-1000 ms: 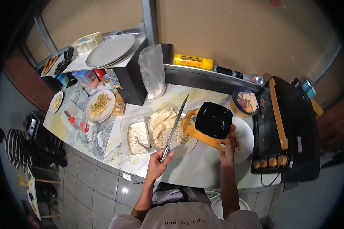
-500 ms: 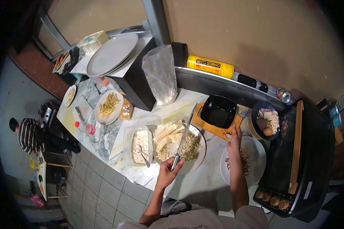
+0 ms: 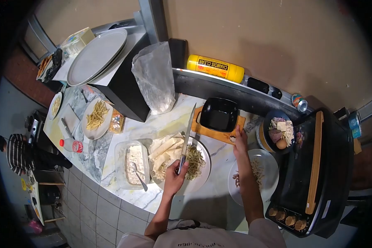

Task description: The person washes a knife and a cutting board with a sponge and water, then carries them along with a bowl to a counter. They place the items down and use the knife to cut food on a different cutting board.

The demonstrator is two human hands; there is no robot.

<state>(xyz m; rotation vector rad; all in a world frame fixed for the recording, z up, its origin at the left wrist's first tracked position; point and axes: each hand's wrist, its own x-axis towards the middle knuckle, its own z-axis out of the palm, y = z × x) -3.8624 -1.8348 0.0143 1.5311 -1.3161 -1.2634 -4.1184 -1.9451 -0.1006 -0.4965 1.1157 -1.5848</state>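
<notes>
My left hand (image 3: 175, 177) grips the handle of a long knife (image 3: 186, 134) whose blade points away from me over a white plate (image 3: 202, 175) of noodles and flat wrappers. My right hand (image 3: 240, 142) rests on the near edge of a wooden board (image 3: 206, 130) that carries a black square dish (image 3: 218, 114) by the back ledge. A second white plate (image 3: 268, 182) with a few noodles lies under my right forearm.
A clear tub (image 3: 133, 163) with a spoon sits left of the noodle plate. A dark bowl (image 3: 280, 131) of food and a black grill (image 3: 314, 169) stand at the right. A plastic bag (image 3: 154, 78), a yellow tube (image 3: 215, 68), stacked plates (image 3: 97, 56) and a fries plate (image 3: 96, 118) are behind. A person (image 3: 16, 155) is at far left.
My right hand has pushed the board and black dish farther back toward the ledge, off the right plate. My left hand keeps the knife over the noodle plate.
</notes>
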